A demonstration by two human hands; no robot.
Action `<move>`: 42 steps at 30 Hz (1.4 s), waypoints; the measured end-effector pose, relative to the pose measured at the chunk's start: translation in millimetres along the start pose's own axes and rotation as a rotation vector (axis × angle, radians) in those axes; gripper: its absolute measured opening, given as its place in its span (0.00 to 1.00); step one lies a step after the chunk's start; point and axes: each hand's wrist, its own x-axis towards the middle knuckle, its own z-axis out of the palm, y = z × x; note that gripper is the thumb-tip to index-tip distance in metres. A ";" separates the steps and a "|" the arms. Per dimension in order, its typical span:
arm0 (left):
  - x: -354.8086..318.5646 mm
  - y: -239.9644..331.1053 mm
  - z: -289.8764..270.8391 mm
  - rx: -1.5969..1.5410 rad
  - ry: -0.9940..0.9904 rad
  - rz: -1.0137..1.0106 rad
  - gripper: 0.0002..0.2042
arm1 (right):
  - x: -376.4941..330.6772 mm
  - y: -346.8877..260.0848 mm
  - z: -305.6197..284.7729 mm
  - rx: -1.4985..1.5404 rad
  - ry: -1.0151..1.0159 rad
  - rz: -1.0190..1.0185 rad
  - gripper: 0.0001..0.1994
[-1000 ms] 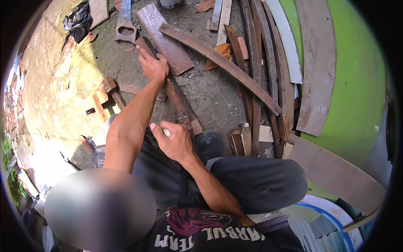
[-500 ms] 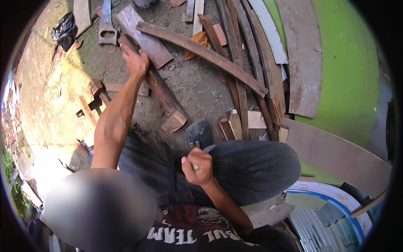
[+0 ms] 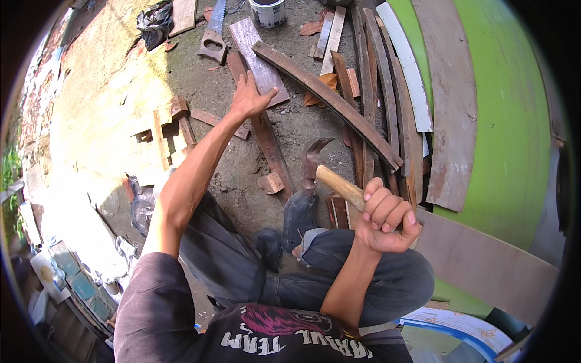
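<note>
My right hand is closed around the wooden handle of a claw hammer. The dark, rusty hammer head is raised above my shoe, its claw curving up and away. My left hand reaches forward with thumb and fingers apart, lying over a long brown wooden beam on the ground. A small wood block sits at the beam's near end. Beside my left hand lies a wide, pale-faced board.
Another long beam lies aslant to the right. Several long planks are stacked near a green wall. A handsaw, a white bucket and a black plastic bag are at the far side. Wood offcuts lie left.
My right hand has come up and to the right, and the hammer now shows clearly. My left hand's fingers have spread from their grip on the beam. The view has shifted.
</note>
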 end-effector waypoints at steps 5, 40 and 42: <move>-121.2 63.0 -45.8 -0.814 -0.753 -0.064 0.32 | -9.8 -14.0 -10.6 0.117 0.005 -0.021 0.21; -32.8 -16.0 -60.2 -0.038 0.033 0.135 0.33 | -68.1 -39.2 14.3 -0.342 0.100 0.099 0.23; -52.6 -22.6 -25.3 -0.031 -0.164 0.029 0.30 | -61.6 -48.3 21.3 -0.383 0.064 0.148 0.23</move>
